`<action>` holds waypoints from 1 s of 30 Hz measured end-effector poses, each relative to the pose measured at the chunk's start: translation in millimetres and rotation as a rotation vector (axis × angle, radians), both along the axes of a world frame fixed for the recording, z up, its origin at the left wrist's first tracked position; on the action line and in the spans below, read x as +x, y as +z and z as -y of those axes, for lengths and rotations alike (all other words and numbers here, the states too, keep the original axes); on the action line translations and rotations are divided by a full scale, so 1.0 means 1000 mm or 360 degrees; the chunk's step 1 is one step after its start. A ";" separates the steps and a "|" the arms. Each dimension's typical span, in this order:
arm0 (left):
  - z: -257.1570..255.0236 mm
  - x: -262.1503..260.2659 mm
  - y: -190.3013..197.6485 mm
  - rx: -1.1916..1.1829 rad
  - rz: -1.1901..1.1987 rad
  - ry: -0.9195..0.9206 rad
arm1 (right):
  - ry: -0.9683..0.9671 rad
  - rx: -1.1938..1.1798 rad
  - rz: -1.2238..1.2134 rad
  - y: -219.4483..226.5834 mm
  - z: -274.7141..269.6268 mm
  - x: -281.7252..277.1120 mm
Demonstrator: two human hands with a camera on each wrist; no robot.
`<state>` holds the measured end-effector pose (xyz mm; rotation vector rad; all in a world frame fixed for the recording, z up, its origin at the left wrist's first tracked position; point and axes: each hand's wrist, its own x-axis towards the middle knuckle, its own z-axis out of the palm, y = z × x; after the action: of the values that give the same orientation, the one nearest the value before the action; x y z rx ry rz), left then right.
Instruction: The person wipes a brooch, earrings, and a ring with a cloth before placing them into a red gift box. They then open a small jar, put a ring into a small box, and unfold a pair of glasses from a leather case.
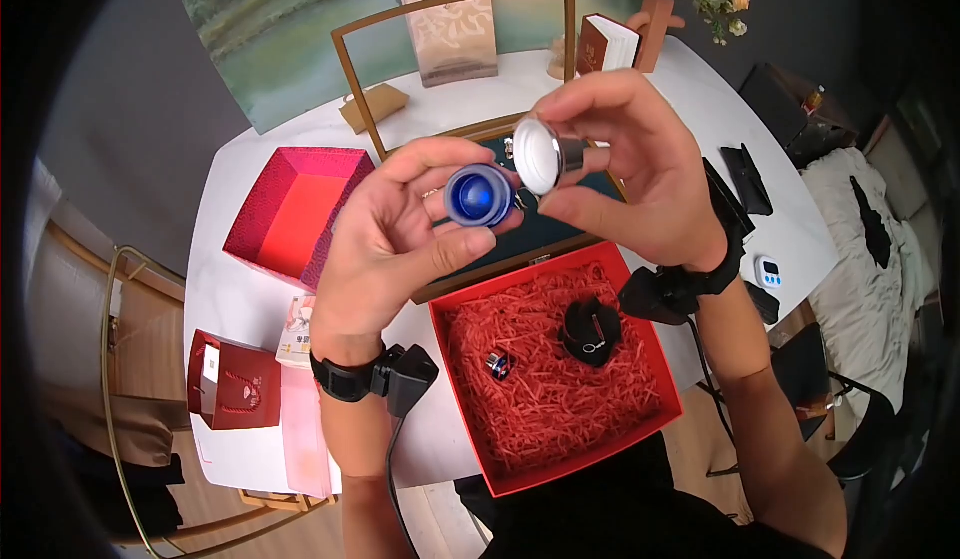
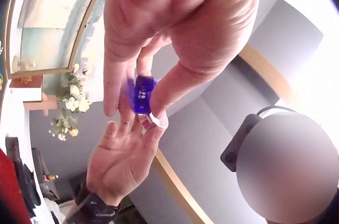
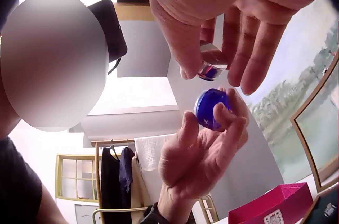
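My left hand (image 1: 385, 244) grips a small blue glass jar (image 1: 480, 197), its open mouth facing the head camera. White lettering shows on the jar's side in the left wrist view. With thumb and fingers, my right hand (image 1: 655, 164) pinches the silver screw lid (image 1: 541, 157), whose white inner side is turned toward the jar. In the right wrist view a narrow gap separates the shiny lid (image 3: 212, 61) from the blue jar (image 3: 211, 108). Both are held up over a dark green, wood-framed display box (image 1: 490, 249) with its glass lid raised.
In front stands a red box (image 1: 655, 414) of shredded paper holding a black pouch (image 1: 590, 333) and a tiny bottle (image 1: 498, 364). To the left are an empty magenta box (image 1: 295, 214) and a red gift bag (image 1: 235, 384). A flower vase (image 1: 655, 34) stands at the back right.
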<state>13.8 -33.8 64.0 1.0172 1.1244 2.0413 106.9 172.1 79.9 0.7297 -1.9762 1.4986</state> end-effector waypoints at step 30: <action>0.021 0.046 -0.005 -0.1098 -0.0607 -0.0115 | 0.0037 0.0855 -0.0216 -0.037 0.004 0.059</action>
<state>60.0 -55.2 59.5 1.0650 1.7855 1.2553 166.0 168.4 42.4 1.0418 -2.2862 0.8948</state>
